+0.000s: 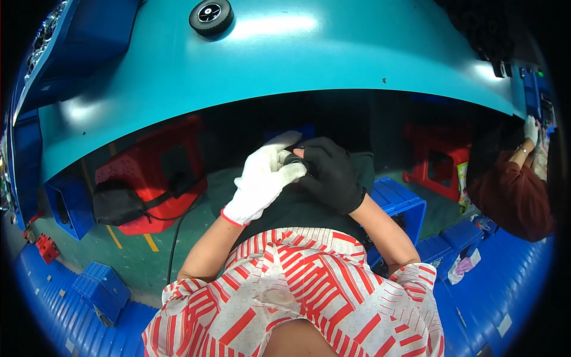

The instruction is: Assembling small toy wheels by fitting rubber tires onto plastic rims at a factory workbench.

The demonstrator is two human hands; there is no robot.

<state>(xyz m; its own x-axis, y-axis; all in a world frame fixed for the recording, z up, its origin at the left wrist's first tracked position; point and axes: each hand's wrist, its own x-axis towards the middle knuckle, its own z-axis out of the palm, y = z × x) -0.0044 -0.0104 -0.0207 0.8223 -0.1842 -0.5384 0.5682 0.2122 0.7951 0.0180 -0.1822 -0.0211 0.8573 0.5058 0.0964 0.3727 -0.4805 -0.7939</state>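
Blue bin (83,208) at 9 o'clock, red stool (148,156) right of it. Black wheel (211,19) on teal table (285,65), 11 o'clock. Left hand (257,181), white glove, near centre: fingers clamped on small dark part (292,160) at the hand's 2 o'clock. Right hand (333,175), black glove: fingers curled against same part, grip partly hidden, can't tell if clamped. Blue crate (397,193) just past 3 o'clock; co-worker (514,196) farther out.

Wearer's hands: I count two, white-gloved left hand (257,178) and black-gloved right hand (333,175).
Small black part (293,159) between them: I see one.
Wheel (210,19) lying alone: one.
Red stools (134,165): I count two.
Co-worker (515,193): one.
Blue bins (394,195): at least four I can make out.
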